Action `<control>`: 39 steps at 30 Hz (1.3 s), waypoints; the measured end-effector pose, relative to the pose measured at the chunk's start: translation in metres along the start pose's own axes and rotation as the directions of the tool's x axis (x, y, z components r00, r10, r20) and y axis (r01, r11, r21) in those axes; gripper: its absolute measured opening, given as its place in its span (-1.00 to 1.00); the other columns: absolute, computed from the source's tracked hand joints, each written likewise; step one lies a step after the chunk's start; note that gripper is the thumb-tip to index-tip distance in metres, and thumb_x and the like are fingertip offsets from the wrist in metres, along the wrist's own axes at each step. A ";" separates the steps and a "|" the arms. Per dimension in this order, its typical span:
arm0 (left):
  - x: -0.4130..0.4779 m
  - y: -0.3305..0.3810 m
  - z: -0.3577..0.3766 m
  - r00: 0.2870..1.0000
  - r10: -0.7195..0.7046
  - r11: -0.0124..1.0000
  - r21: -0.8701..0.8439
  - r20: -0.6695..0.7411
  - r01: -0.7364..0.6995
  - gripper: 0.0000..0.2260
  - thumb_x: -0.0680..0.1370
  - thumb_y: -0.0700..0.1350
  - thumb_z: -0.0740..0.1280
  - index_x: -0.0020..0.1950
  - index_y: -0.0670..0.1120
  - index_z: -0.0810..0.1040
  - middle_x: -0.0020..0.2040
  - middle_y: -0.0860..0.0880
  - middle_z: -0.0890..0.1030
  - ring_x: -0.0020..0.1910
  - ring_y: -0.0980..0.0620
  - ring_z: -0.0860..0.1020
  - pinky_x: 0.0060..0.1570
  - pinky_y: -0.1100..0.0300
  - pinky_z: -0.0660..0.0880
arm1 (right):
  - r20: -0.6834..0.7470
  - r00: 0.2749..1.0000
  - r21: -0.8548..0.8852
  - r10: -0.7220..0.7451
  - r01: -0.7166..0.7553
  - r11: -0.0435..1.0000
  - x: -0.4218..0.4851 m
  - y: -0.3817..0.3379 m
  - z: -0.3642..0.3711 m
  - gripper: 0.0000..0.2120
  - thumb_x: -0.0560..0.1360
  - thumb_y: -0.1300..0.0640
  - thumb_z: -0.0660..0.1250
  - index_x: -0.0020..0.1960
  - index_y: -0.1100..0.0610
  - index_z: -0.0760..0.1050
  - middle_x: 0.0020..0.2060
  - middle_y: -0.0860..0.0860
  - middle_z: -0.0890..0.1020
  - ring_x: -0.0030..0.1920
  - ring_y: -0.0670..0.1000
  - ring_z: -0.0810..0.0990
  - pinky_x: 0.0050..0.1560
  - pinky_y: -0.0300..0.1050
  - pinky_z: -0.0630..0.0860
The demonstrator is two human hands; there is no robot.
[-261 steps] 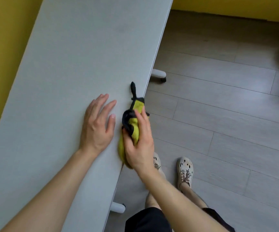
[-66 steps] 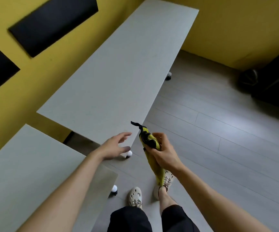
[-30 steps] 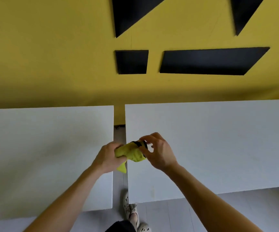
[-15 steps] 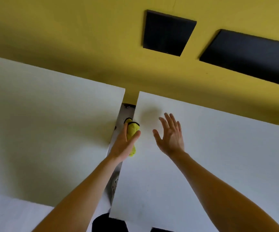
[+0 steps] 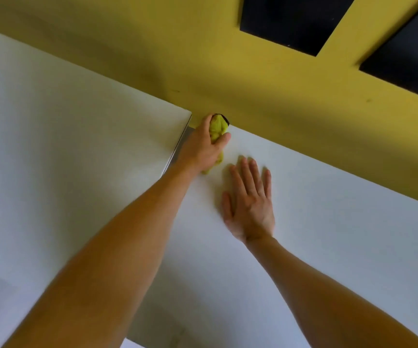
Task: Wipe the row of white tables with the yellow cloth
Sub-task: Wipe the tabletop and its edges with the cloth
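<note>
Left hand [image 5: 202, 144] grips the bunched yellow cloth [image 5: 218, 128] at the far left corner of the right surface [image 5: 328, 234].
The cloth's long axis runs away from the person: its dark-edged end points at the yellow wall [image 5: 152, 46] and its near tail pokes out beside the wrist, on the surface. Thumb and fingers curl round it. The right hand [image 5: 249, 204] lies just beside the cloth, palm down, fingers straight and flat on the same surface. A narrow gap parts this surface from the left surface [image 5: 64, 134]. 2 black panels [image 5: 290, 18] show on the wall.
</note>
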State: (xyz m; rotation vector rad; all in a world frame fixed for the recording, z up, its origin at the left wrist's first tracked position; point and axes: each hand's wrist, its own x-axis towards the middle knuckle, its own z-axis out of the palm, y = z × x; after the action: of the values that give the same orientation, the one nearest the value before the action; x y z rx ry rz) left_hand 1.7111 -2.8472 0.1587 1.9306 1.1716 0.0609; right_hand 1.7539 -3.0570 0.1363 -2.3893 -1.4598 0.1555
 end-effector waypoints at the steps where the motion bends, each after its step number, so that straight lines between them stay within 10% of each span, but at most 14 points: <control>1: 0.007 0.007 0.005 1.000 0.012 1.000 0.015 -0.008 -0.012 -0.32 0.66 0.23 0.37 0.71 0.03 0.27 0.51 -0.11 0.57 0.43 -0.19 0.56 0.31 0.04 0.47 | 0.000 1.000 -0.002 0.008 -0.008 1.000 0.000 0.001 -0.001 -0.41 0.70 -0.05 0.23 0.67 0.17 0.35 0.73 0.16 0.20 0.77 0.18 -0.01 0.70 0.39 0.02; 9: -0.124 -0.061 0.002 0.999 0.020 0.999 0.031 -0.038 -0.019 -0.33 0.68 0.25 0.34 0.73 0.12 0.21 0.54 -0.05 0.52 0.42 -0.15 0.56 0.25 -0.03 0.54 | -0.018 1.000 0.022 0.011 -0.011 1.000 0.000 -0.003 -0.001 -0.37 0.69 -0.05 0.25 0.69 0.18 0.31 0.73 0.17 0.19 0.76 0.21 0.02 0.69 0.42 0.04; 17: 0.013 -0.002 0.008 0.999 0.035 0.999 -0.014 0.011 -0.035 -0.39 0.69 0.23 0.35 0.66 0.01 0.33 0.43 -0.13 0.62 0.35 -0.22 0.59 0.26 -0.01 0.50 | -0.031 0.999 -0.004 0.020 -0.020 1.000 0.002 0.001 0.001 -0.34 0.66 -0.05 0.27 0.70 0.18 0.30 0.73 0.18 0.20 0.76 0.20 0.05 0.71 0.37 0.02; 23: -0.129 -0.083 -0.006 0.998 -0.002 0.996 -0.089 0.069 0.008 -0.33 0.54 0.43 0.29 0.63 0.31 0.25 0.32 -0.04 0.64 0.17 -0.18 0.68 0.16 -0.22 0.65 | -0.063 0.998 0.006 0.013 -0.013 1.000 0.004 -0.003 -0.001 -0.34 0.65 -0.04 0.31 0.68 0.17 0.33 0.71 0.19 0.24 0.74 0.23 0.11 0.69 0.39 0.05; 33: -0.041 -0.034 0.007 0.994 0.108 0.993 0.034 0.016 -0.109 -0.37 0.68 0.18 0.38 0.68 -0.03 0.29 0.50 -0.11 0.54 0.41 -0.20 0.54 0.31 -0.04 0.49 | -0.080 0.996 -0.058 0.028 -0.032 0.998 0.003 -0.001 0.003 -0.35 0.68 -0.17 0.31 0.67 0.12 0.37 0.69 0.19 0.30 0.72 0.22 0.19 0.69 0.36 0.09; 39: -0.216 -0.142 -0.029 0.972 -0.077 0.989 -0.109 0.223 0.104 -0.50 0.53 0.42 0.34 0.36 0.23 0.40 -0.14 0.07 0.61 -0.20 -0.24 0.67 -0.22 -0.24 0.68 | -0.040 0.999 -0.109 0.025 -0.029 0.994 0.004 -0.008 -0.006 -0.38 0.71 -0.23 0.25 0.68 0.03 0.35 0.70 0.18 0.27 0.73 0.23 0.15 0.71 0.34 0.03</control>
State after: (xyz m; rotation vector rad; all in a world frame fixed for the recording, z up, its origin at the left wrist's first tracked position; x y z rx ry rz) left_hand 1.4777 -2.9623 0.1590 1.7280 1.0823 -0.1242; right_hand 1.7505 -3.0510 0.1449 -2.4847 -1.4541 0.0367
